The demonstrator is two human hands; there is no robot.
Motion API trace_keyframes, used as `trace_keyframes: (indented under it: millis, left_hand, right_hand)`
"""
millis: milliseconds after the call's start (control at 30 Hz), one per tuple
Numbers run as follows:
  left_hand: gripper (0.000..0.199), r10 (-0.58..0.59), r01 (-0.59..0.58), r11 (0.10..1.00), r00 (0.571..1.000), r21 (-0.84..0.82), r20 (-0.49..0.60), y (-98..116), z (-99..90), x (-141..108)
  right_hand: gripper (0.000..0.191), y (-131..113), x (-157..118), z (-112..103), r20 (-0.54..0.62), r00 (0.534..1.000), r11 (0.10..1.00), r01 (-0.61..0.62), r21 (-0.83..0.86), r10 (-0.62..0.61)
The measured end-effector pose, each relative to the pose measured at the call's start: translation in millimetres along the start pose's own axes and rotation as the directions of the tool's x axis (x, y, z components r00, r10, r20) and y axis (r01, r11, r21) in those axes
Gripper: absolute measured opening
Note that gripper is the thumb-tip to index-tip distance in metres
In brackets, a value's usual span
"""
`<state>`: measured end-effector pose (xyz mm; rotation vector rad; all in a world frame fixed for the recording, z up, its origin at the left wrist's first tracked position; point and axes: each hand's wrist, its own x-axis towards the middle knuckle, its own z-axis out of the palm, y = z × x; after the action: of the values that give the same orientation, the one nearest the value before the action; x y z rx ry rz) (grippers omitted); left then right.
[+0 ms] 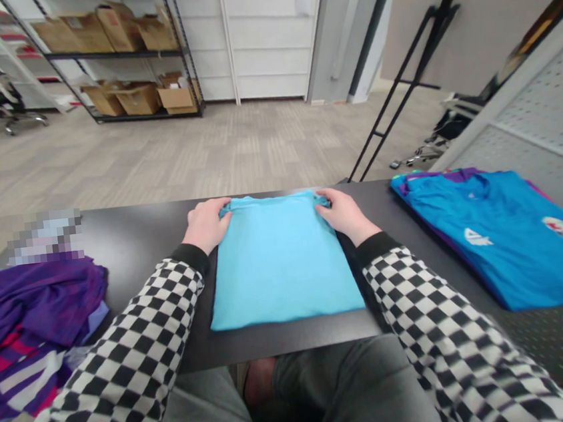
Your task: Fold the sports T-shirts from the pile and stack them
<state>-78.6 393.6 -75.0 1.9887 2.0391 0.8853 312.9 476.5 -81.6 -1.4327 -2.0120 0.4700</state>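
Note:
A light blue shirt (284, 258), folded into a near-rectangle, lies flat on the dark table (136, 236) in front of me. My left hand (209, 224) pinches its far left corner between thumb and fingers. At the far right corner, my right hand (345, 212) grips the cloth in the same way. The fabric bunches a little at both corners, and the far edge runs straight between the hands. The near edge lies flat, just short of the table's front edge.
On the right is a stack of folded shirts, a blue jersey (510, 234) on top. A loose heap of purple clothes (44, 303) lies at the left. Beyond the table stand a shelf with cardboard boxes (136, 99) and a black metal stand (399, 84).

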Motion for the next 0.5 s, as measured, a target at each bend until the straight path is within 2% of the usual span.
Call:
trace_keyframes:
  millis: [133, 233, 300, 367, 433, 500]
  left_hand:
    - [0.052, -0.031, 0.031, 1.0, 0.993, -0.002, -0.116, 9, -6.7, -6]
    - [0.056, 0.067, -0.083, 0.987, 0.99, -0.135, -0.123, 34, -25.0, -34]
    - [0.054, 0.187, -0.2, 0.951, 0.979, -0.237, -0.076, 57, -39.0, -73]
    - [0.049, 0.29, -0.278, 0.913, 0.957, -0.298, -0.005, 77, -48.5, -128]
    - [0.051, 0.37, -0.328, 0.899, 0.923, -0.29, 0.103, 88, -50.9, -186]
    - [0.061, 0.393, -0.367, 0.917, 0.901, -0.159, 0.186, 85, -47.7, -234]
  right_hand:
    - [0.066, -5, -2, -2, -0.094, 0.995, 0.999, 0.012, -0.032, -0.015]
    - [0.062, -24, -26, -19, -0.144, 0.984, 0.994, 0.108, 0.005, -0.106]
    - [0.057, -44, -63, -33, -0.133, 0.968, 0.973, 0.223, 0.065, -0.213]
    - [0.053, -64, -114, -43, -0.082, 0.949, 0.941, 0.313, 0.124, -0.305]
    - [0.056, -76, -171, -46, 0.073, 0.92, 0.918, 0.374, 0.131, -0.385]
    - [0.069, -81, -219, -44, 0.235, 0.886, 0.916, 0.397, 0.058, -0.399]
